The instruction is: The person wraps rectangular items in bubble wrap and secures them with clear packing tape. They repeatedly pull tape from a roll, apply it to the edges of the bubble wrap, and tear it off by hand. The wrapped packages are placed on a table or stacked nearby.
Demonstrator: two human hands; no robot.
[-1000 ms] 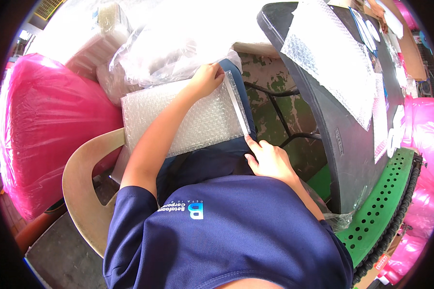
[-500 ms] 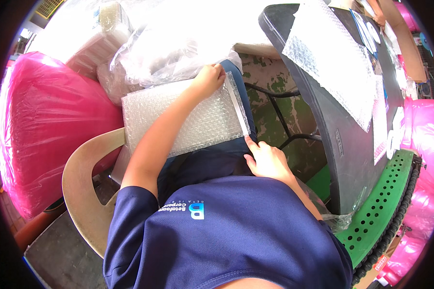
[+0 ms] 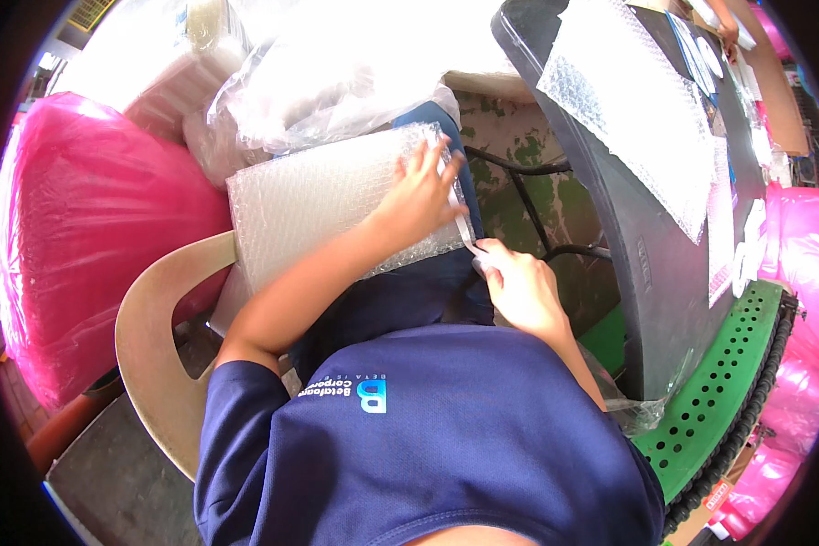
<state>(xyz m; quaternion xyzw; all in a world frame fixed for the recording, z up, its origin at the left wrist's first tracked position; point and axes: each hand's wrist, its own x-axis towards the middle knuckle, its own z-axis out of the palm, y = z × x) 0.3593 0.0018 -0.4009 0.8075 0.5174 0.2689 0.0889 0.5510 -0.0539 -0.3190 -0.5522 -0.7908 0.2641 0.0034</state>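
left hand splayed over a clear, rectangular bubble-wrap sheet, right hand pinches its white strip at four o'clock.

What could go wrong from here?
1. Strip: the right hand pinches the lower end of the white strip; an uneven pull might tear it or crumple the bubble-wrap piece.
2. Support: that piece lies across the lap, so it could slip or bend if a leg shifts.
3. Snag: the left hand is spread over the strip's side and might catch it.
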